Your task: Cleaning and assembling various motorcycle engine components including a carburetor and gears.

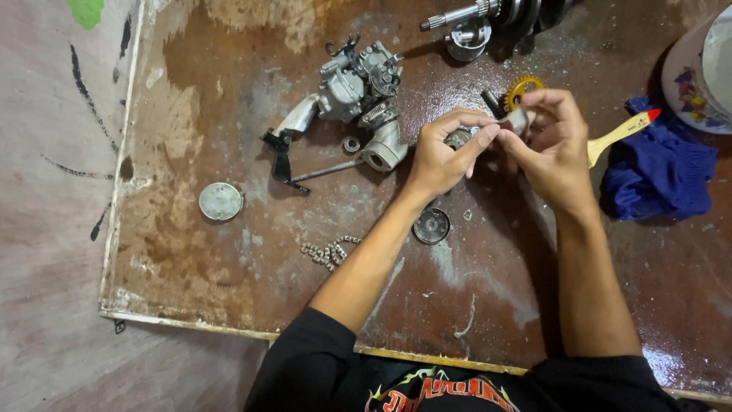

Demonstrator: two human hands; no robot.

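Metal, grey and small, was the part [518,120] pinched between both hands over the far middle of the stained brown board [198,252]; a yellow toothed gear [522,88] sat at its far end and a dark stub [492,101] stuck out beside it, so the long axis ran roughly from near to far, tilted a little to the left, with the gear end pointing away from the person; the right hand [553,145] was closed on the part, fingers curled round it from the right; the left hand [441,156] met it from the left, thumb and forefinger pressed together at the part's near end, though how much of the piece they gripped could not be told; just under the left hand's fingers lay a round grey piece [457,139], partly hidden; to the left of the hands lay a grey carburettor-like assembly [358,95] with a black lever [280,160]; nearer the person lay a dark round disc [431,226], a short length of chain [329,252] and, well to the left, a pale round cap [220,201]; to the right a yellow-handled brush with a red tip [621,131] rested against a blue cloth [659,172]; at the far edge lay a shaft with dark discs [496,11].
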